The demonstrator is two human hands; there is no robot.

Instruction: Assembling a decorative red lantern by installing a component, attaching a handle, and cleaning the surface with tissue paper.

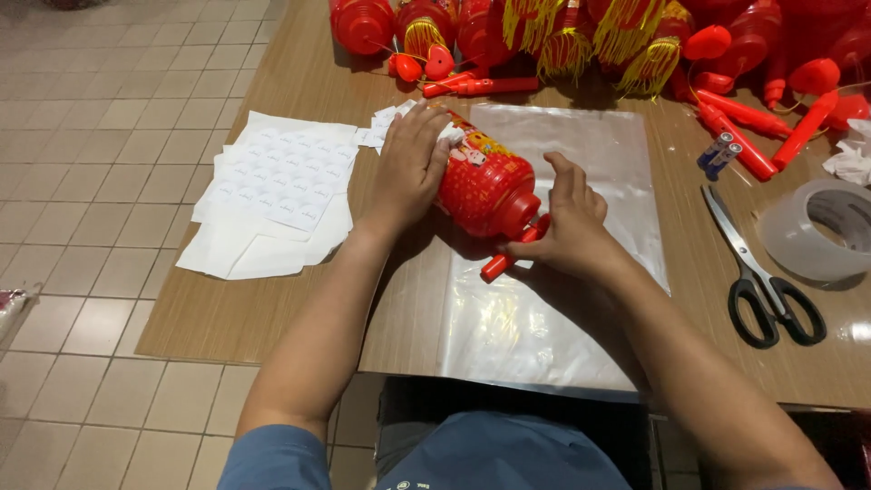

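Observation:
A red plastic lantern point(485, 184) with printed pictures lies on its side on a clear plastic bag point(535, 318) in the middle of the wooden table point(263, 308). My left hand point(408, 168) presses flat on the lantern's left side. My right hand point(567, 227) rests by the lantern's end cap and grips a red stick handle point(497, 265) that pokes out below it.
Sheets of white stickers point(281, 177) lie at the left. A heap of red lanterns with yellow tassels point(581, 36) and red sticks fills the far edge. Two small batteries point(719, 152), black-handled scissors point(771, 290) and a tape roll point(817, 231) sit at the right.

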